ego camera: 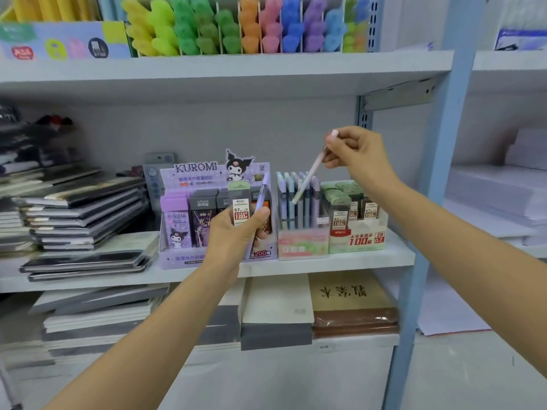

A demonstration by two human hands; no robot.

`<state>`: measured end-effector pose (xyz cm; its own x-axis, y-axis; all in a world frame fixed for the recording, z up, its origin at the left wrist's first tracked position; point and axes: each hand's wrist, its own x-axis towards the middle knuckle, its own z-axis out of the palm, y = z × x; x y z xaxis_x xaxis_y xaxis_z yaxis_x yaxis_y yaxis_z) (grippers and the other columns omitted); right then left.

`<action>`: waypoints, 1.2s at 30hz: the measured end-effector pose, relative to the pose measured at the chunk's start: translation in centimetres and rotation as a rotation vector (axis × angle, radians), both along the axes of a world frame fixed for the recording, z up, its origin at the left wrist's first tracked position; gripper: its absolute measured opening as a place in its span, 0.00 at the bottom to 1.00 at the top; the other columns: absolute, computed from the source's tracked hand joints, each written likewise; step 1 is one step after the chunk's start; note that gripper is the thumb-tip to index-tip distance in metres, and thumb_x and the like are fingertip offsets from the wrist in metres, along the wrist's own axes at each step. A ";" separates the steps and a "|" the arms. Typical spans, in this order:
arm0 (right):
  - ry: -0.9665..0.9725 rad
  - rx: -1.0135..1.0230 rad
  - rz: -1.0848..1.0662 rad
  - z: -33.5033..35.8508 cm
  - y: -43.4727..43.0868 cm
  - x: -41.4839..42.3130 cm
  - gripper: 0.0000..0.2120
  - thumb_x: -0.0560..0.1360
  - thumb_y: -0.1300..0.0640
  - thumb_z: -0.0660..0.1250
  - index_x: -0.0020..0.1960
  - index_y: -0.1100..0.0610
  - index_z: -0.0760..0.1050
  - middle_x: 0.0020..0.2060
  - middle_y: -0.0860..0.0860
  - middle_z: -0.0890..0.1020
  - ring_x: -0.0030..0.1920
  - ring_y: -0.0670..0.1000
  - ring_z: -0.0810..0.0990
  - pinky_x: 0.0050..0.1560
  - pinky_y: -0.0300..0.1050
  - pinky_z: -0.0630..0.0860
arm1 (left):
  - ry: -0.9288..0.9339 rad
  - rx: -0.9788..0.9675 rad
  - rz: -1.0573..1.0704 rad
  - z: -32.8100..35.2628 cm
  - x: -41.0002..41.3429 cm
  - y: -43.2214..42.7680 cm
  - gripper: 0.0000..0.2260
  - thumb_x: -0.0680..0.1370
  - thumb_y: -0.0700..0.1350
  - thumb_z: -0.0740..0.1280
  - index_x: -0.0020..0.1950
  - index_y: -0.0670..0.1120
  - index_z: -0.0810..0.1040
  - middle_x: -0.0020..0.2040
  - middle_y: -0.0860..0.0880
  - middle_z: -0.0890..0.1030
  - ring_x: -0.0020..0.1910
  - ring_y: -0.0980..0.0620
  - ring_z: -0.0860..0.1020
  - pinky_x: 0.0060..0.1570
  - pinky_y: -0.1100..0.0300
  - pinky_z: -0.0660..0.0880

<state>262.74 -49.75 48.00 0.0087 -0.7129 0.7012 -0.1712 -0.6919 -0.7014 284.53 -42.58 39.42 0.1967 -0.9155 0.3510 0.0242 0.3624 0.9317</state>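
Observation:
My left hand [236, 232] grips a green-capped pencil-lead case [241, 202] together with a purple mechanical pencil [262, 192], in front of the Kuromi display box [189, 220]. My right hand [355, 152] pinches the top of a pale pink mechanical pencil [307, 179]. That pencil slants down to the left, its tip among the pastel pencils standing in the pink pencil display box [299, 241].
A red-and-white box of green-capped lead cases [358, 232] stands right of the pencils. Stacked notebooks [83, 211] fill the shelf's left. Coloured highlighters [236, 25] line the shelf above. Paper pads [349, 303] lie below. A blue upright post [435, 173] bounds the right.

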 end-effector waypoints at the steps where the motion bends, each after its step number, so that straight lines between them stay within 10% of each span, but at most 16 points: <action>1: -0.016 -0.012 -0.010 0.3 -0.1 -0.2 0.07 0.78 0.61 0.66 0.52 0.64 0.78 0.40 0.59 0.83 0.38 0.52 0.84 0.42 0.42 0.81 | -0.005 -0.002 0.001 0.0 0.1 -0.1 0.06 0.76 0.43 0.71 0.49 0.42 0.78 0.36 0.46 0.80 0.31 0.54 0.77 0.36 0.58 0.77; 24: 0.488 0.116 -0.022 -1.8 -0.8 0.3 0.03 0.74 0.59 0.71 0.47 0.55 0.79 0.36 0.52 0.84 0.36 0.49 0.85 0.43 0.44 0.83 | -0.027 -0.037 -0.068 -0.4 -0.4 -1.3 0.05 0.75 0.44 0.72 0.45 0.45 0.78 0.31 0.50 0.79 0.31 0.53 0.77 0.36 0.59 0.77; 36: 0.610 -0.047 -0.180 -0.7 -0.9 0.0 0.04 0.75 0.51 0.70 0.45 0.50 0.83 0.35 0.40 0.81 0.35 0.34 0.77 0.35 0.22 0.69 | -0.003 -0.023 -0.071 -0.3 -0.6 -1.7 0.05 0.74 0.45 0.73 0.44 0.46 0.79 0.31 0.49 0.80 0.31 0.54 0.77 0.32 0.61 0.77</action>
